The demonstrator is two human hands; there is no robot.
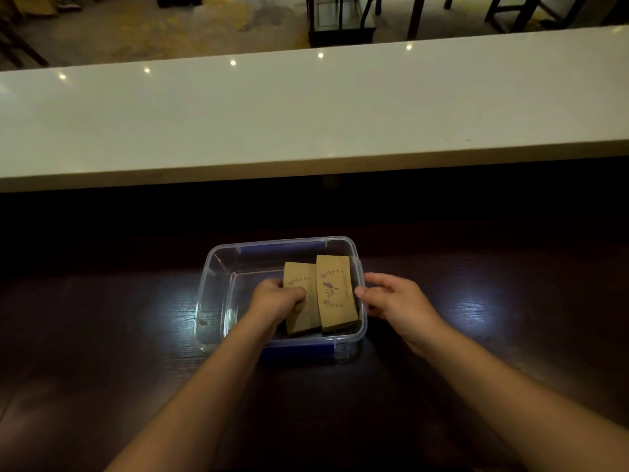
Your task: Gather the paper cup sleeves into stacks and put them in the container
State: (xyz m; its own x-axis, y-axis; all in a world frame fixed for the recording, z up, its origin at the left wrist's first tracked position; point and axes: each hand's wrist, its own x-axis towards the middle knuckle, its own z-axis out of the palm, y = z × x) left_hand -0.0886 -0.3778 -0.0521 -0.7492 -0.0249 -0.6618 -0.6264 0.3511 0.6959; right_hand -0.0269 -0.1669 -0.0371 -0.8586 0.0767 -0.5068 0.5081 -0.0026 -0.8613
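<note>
Head view is showing the job close to its end, as far as I can judge from here. A clear plastic container (218, 301) with blue clips is sitting on the dark wooden bench (102, 335) in the lower middle of the frame, and two stacks of brown paper cup sleeves are already lying inside it, crowded toward its right half. The right stack (337, 292), printed with a bird and leafy sprigs, is lying flat just beside the container's right wall. The left stack (303, 315) is leaning slightly against it, touching along one long edge.

The left hand (277, 298) is reaching down inside the container, fingers curled closed around the near left edge of the left stack, as if settling it into place. The right hand (391, 294) is resting outside, fingers loosely bent and thumb pressing against the container's right rim; it seems to be steadying the box and is not holding any sleeves.

No loose sleeves are showing anywhere on the bench or on the pale counter (306, 114) running across the upper half of the frame, so the gathering looks finished. What seems left is small: letting go of the left stack and perhaps squaring it flat. The left half of the container is bare.
</note>
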